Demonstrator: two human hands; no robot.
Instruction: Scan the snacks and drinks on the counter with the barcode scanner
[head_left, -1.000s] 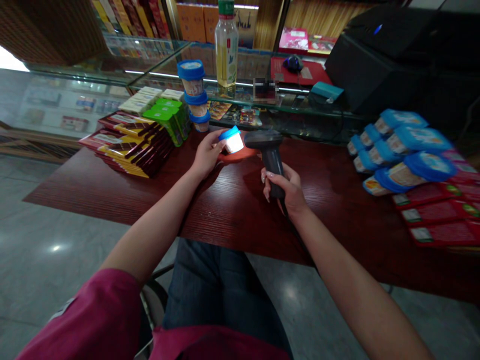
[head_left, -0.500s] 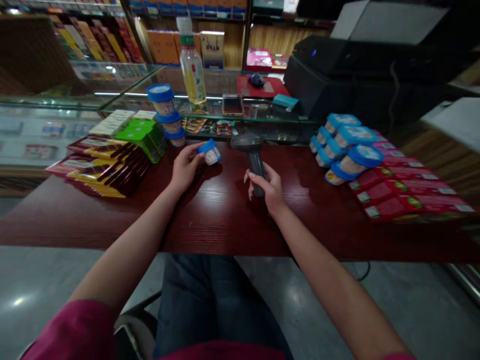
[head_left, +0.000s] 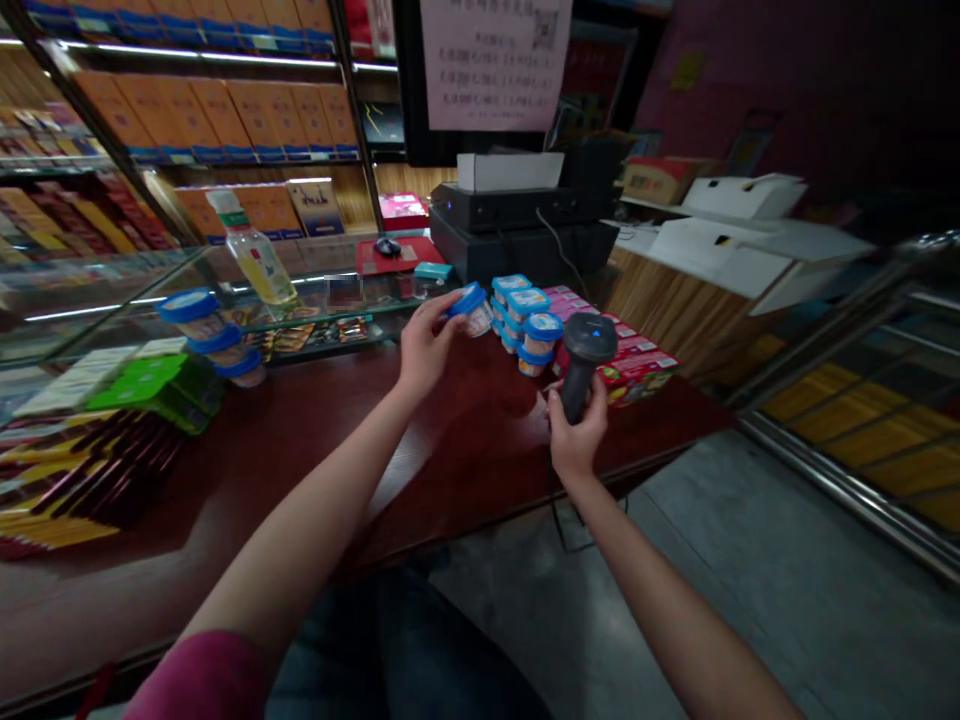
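A small tub with a blue lid (head_left: 475, 312) is in my left hand (head_left: 426, 345), fingers closed around its near side, just left of the blue-lidded tubs (head_left: 519, 305) grouped on the right of the counter. My right hand (head_left: 579, 432) grips the handle of a dark barcode scanner (head_left: 589, 350); a small blue light shows on its head. Behind the scanner lie red and pink packs (head_left: 634, 362), partly hidden by it. Two stacked round tubs (head_left: 538, 342) stand at the near side of the group.
At the left are leaning stacked tubs (head_left: 217, 338), green boxes (head_left: 154, 388) and yellow-brown packets (head_left: 90, 470). A bottle (head_left: 259, 262) stands on the glass case behind the wooden counter (head_left: 315, 440). A black printer-like machine (head_left: 517, 225) sits at the back, a metal rail (head_left: 847, 480) at the right.
The view has swung to the right. My left hand has carried the tub rightward, close to the right-hand group. The scanner has also moved right, now in front of the red packs.
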